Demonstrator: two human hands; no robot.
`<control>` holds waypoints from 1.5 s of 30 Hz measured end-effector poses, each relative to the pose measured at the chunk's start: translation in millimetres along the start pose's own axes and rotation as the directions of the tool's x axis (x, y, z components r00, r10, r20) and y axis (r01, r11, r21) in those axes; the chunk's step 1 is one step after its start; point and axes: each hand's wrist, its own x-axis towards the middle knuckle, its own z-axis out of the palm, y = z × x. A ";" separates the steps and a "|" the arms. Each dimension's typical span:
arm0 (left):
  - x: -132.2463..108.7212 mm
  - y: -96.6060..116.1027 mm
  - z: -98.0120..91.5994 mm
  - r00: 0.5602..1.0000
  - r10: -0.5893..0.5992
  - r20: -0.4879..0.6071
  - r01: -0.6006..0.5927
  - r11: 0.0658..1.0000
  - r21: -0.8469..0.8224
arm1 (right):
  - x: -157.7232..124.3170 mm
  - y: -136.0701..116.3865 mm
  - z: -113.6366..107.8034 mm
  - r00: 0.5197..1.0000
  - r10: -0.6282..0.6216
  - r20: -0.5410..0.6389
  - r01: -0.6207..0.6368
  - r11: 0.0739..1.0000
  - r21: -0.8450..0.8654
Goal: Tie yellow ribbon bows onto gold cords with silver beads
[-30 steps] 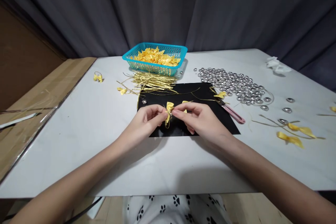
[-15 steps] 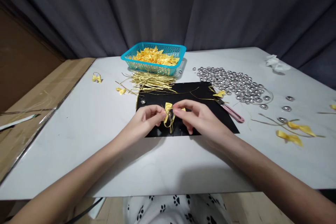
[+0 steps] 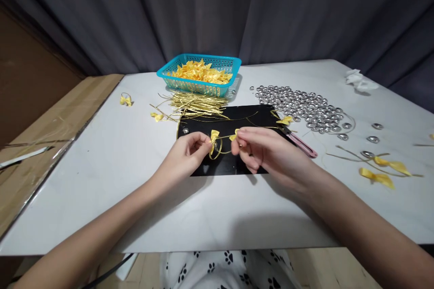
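My left hand [image 3: 191,151] pinches a small yellow ribbon bow [image 3: 214,135] with a looped gold cord at its knot. A little to the right, my right hand [image 3: 262,146] has thumb and fingertips closed on the gold cord [image 3: 224,137], which runs taut between the hands. Part of a second yellow bow [image 3: 233,136] shows by the right fingertips; the rest is hidden behind them. Something silvery sits inside the cord loop, too small to make out. Both hands are just above a black mat [image 3: 230,117].
Behind the mat stand a bundle of gold cords [image 3: 196,104] and a turquoise basket [image 3: 162,73] of yellow bows. Silver beads [image 3: 301,106] are heaped at right, near pink-handled scissors or snips [image 3: 303,145]. Loose bows [image 3: 376,177] lie far right, a finished-looking bow [image 3: 125,100] at left.
My right hand has moved right, away from my left hand, drawing the gold cord out straighter. The hanging cord loop is now smaller. My left hand keeps its pinch on the bow.
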 end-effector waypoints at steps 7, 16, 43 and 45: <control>-0.6 -0.3 1.0 0.999 -0.024 0.041 0.024 1.000 -0.004 | 2.5 -9.9 -16.2 0.972 0.047 -0.230 -0.094 0.976 -0.197; -5.2 0.5 3.8 0.994 -0.016 0.108 0.014 1.000 0.017 | 5.0 14.3 16.6 0.860 -0.506 -0.068 0.357 0.691 -0.629; 1.1 -17.9 11.6 0.997 0.055 0.061 -0.068 0.965 0.254 | -9.1 -6.2 17.5 0.784 -0.562 -0.263 0.509 0.825 -0.247; 1.9 -18.5 11.7 0.997 0.054 0.061 -0.068 0.962 0.263 | -11.0 -8.2 16.7 0.785 -0.559 -0.266 0.516 0.828 -0.220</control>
